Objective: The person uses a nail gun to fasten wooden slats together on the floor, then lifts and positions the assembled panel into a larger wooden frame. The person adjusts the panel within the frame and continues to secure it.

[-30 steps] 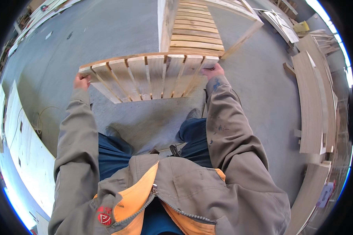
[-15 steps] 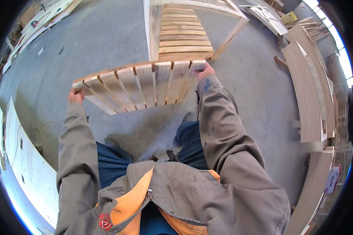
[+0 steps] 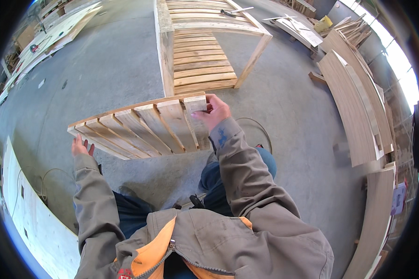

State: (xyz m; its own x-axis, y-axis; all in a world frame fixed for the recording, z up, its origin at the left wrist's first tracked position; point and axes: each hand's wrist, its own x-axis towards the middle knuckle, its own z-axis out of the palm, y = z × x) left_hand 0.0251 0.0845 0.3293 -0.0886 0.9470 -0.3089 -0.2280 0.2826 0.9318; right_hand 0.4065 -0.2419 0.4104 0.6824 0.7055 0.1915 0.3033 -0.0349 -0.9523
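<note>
I carry a slatted wooden panel (image 3: 144, 126) of several pale boards in front of my body, above a grey concrete floor. My right hand (image 3: 214, 111) grips its right end, fingers wrapped over the last slat. My left hand (image 3: 81, 146) holds the lower left corner from beneath, only the fingers showing. The panel tilts, its left end lower than its right. Grey jacket sleeves lead to both hands.
A wooden frame table (image 3: 209, 23) with a slatted panel (image 3: 200, 63) beneath it stands ahead. Curved plywood sheets (image 3: 354, 102) are stacked at the right. Long white boards (image 3: 28, 218) lie at the left. A thin cable (image 3: 260, 128) loops on the floor.
The panel has shifted left and tilted, its left end dropping. I have walked closer to the frame table, which now looms larger ahead.
</note>
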